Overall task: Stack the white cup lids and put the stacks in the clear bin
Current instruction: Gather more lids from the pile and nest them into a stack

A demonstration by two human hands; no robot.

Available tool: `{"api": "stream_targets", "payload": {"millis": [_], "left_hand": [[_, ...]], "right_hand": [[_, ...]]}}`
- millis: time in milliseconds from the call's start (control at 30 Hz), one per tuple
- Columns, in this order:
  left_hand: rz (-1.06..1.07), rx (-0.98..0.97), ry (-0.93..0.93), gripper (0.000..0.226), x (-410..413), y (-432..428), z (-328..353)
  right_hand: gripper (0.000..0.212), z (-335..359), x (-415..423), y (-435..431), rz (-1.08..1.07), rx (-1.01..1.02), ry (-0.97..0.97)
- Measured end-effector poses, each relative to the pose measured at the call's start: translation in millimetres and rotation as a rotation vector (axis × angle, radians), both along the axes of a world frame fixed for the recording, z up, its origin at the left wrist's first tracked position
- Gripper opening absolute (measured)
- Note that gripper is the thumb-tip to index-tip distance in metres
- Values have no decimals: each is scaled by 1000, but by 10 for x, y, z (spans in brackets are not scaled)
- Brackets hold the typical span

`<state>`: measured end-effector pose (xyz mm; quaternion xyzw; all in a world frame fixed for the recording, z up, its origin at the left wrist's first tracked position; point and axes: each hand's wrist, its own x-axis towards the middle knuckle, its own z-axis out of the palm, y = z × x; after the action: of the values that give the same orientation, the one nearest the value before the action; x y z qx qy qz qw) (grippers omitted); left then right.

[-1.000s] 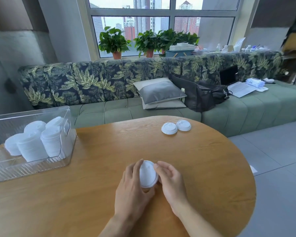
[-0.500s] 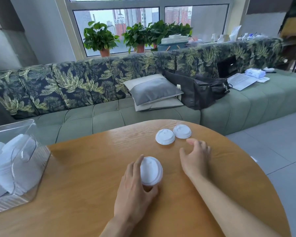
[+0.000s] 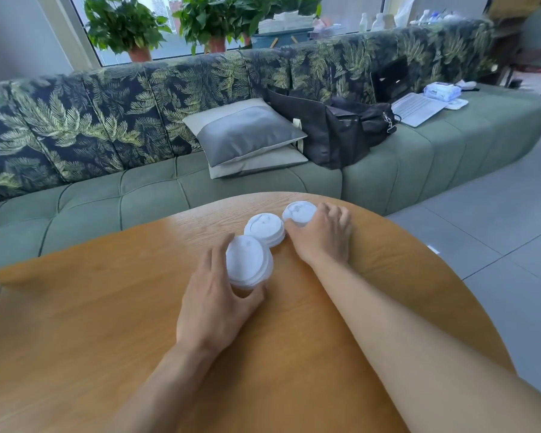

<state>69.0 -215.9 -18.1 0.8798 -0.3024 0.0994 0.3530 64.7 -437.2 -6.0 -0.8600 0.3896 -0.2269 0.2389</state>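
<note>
Mid-stacking: my left hand (image 3: pixel 214 304) pinches the lid stack (image 3: pixel 249 264); beyond it my right hand (image 3: pixel 324 235) seemingly clasps a lid (image 3: pixel 300 212) to add.

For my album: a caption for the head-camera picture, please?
Left hand grips a lid stack while the right hand grasps the far lid on the table.

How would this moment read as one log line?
left hand: holds lid stack | right hand: grasps far lid | middle lid: loose on table
</note>
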Motion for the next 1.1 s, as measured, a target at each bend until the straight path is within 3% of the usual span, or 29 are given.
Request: {"api": "stream_targets", "payload": {"millis": [133, 300, 400, 600, 800, 967, 1100], "left_hand": [[17, 21, -17, 94, -47, 10, 5], [39, -10, -50, 94, -184, 53, 43], [49, -17, -45, 94, -286, 103, 45], [53, -30, -34, 93, -580, 244, 37], [68, -75, -12, 92, -994, 520, 69], [74, -112, 8, 92, -1314, 850, 108], [95, -130, 15, 92, -1552, 1122, 134]], "right_hand": [[67, -18, -9, 14, -2, 1, -45], [66, 31, -220, 41, 33, 240, -386], [62, 42, -422, 81, 41, 327, -488], [67, 62, -868, 371, 127, 352, -525], [63, 65, -1331, 892, 153, 546, -560], [62, 78, -1627, 1327, 188, 596, -546], [51, 131, -1826, 1529, 200, 668, -516]]}}
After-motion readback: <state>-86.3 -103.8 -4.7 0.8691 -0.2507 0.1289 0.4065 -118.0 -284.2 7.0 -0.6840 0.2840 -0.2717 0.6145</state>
